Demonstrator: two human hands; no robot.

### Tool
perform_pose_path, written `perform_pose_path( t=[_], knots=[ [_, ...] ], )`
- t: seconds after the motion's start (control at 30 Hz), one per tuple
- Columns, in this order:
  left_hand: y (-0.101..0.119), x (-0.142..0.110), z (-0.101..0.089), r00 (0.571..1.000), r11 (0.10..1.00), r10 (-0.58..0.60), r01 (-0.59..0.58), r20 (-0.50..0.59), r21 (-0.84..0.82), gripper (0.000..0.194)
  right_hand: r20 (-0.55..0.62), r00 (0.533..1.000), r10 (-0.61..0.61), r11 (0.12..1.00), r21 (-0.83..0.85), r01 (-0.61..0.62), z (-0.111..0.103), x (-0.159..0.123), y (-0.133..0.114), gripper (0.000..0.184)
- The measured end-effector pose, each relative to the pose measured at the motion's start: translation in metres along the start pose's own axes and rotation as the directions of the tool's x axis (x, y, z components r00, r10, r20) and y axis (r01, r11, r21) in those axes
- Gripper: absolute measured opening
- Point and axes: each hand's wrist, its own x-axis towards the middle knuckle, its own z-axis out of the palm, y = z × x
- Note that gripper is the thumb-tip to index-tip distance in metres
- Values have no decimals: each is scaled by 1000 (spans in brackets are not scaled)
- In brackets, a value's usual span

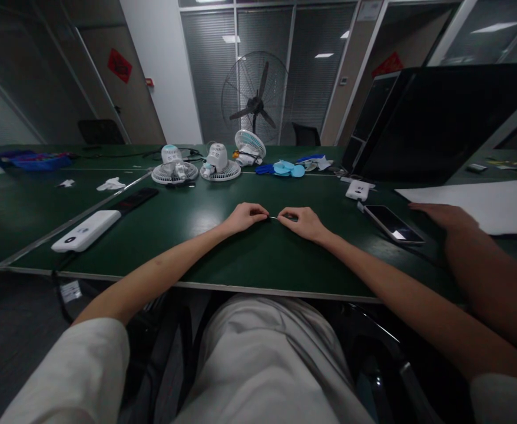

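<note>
My left hand and my right hand rest close together over the green table, fingertips facing each other. Between their pinched fingers runs a thin, pale metallic rod. Both hands grip it, one at each end. Something dark shows at the left fingertips and inside the right hand's grip, too small to identify. Beyond my hands lie a light-blue fan blade and small white fans, one face down, another face down and one tilted.
A phone and a white device lie to the right, near another person's hand and a white sheet. A long white device is on the left. A large black monitor stands back right.
</note>
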Motion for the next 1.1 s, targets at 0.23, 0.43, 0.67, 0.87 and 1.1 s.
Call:
perform_pose_path(
  t=[0.23, 0.43, 0.67, 0.87, 1.1],
  knots=[
    [6, -2, -3, 1000, 999, 13, -14, 19, 45, 30, 19, 1000, -16, 1000, 23, 16, -2, -1, -2, 29],
    [9, -4, -2, 998, 999, 26, -27, 62, 20, 33, 17, 1000, -14, 1000, 26, 14, -2, -2, -5, 30],
    [9, -2, 0, 999, 998, 5, -8, 43, 66, 34, 21, 998, -56, 997, 48, 55, 1, 0, 0, 29],
    [8, -1, 1, 993, 997, 55, -60, 105, 40, 36, 19, 997, -77, 996, 38, 76, 4, -1, -3, 30],
    [10, 0, 4, 994, 997, 61, -56, 92, -49, 47, -76, 997, -21, 1000, 14, 22, 8, 3, -1, 34]
  ],
)
